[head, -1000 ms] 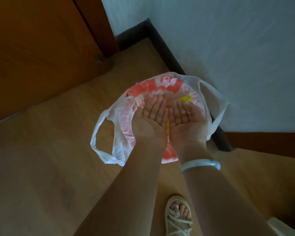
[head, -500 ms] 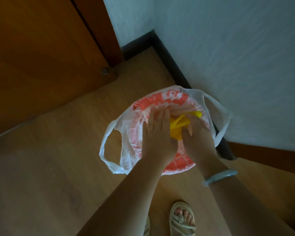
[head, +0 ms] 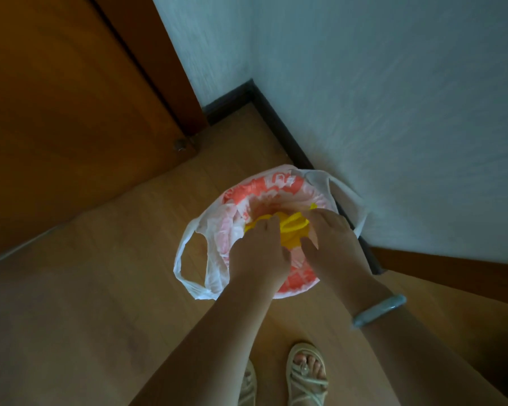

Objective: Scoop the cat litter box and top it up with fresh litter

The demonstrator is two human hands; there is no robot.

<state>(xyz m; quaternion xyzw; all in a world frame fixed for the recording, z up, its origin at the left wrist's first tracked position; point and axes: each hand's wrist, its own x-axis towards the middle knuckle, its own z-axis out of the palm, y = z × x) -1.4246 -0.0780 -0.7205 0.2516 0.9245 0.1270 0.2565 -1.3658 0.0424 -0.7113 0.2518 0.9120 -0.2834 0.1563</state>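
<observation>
Both hands, left hand [head: 257, 253] and right hand [head: 332, 244], pinch crinkly yellow plastic [head: 291, 230] inside the round, thin white-and-red bag [head: 217, 238].

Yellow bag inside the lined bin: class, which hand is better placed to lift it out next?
Probably the right hand: its fingers lie on the yellow bag's bunched top, while the left hand grips only its edge.

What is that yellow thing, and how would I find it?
Look where the white wall meets the wooden floor. A white and red plastic bag sits open there. Inside it, between the left hand and right hand, is the yellow bag, the only bright yellow thing around.
</observation>
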